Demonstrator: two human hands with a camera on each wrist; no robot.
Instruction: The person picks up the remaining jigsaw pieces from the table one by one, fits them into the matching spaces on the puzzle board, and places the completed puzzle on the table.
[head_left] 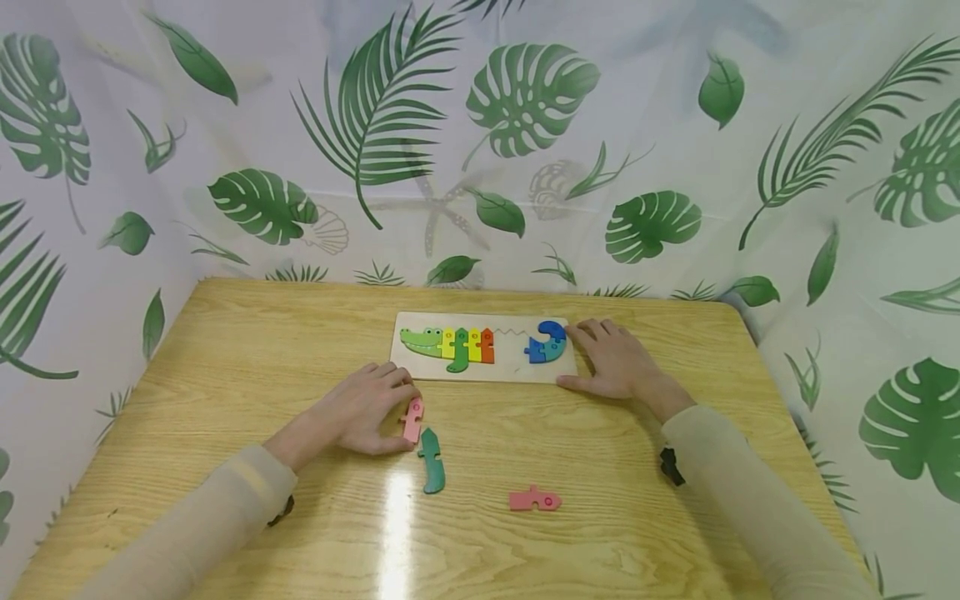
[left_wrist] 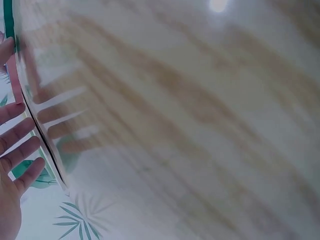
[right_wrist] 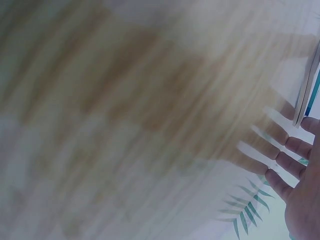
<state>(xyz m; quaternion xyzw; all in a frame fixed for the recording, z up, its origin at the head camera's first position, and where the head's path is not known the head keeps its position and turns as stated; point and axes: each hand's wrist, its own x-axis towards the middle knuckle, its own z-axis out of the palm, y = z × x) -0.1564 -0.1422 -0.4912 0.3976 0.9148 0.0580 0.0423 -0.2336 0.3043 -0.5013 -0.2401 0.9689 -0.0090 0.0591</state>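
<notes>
A crocodile puzzle board (head_left: 510, 371) lies flat on the table. On its left are the green head (head_left: 422, 340) and several yellow, green and orange pieces; blue tail pieces (head_left: 553, 346) sit on its right. My left hand (head_left: 371, 408) pinches a pink puzzle piece (head_left: 413, 421) between thumb and index finger, just below the board's left end. In the left wrist view this pink piece (left_wrist: 15, 80) spans the two fingertips. My right hand (head_left: 615, 362) touches the board's right end, its fingers spread and loosely extended. The right wrist view shows the index fingertip against the board's edge (right_wrist: 301, 107).
A teal leg-shaped piece (head_left: 431, 461) lies beside the left thumb. Another pink piece (head_left: 534, 500) is nearer the front of the wooden table (head_left: 637, 517). Leaf-printed cloth (head_left: 540, 167) stands behind the table and along its sides.
</notes>
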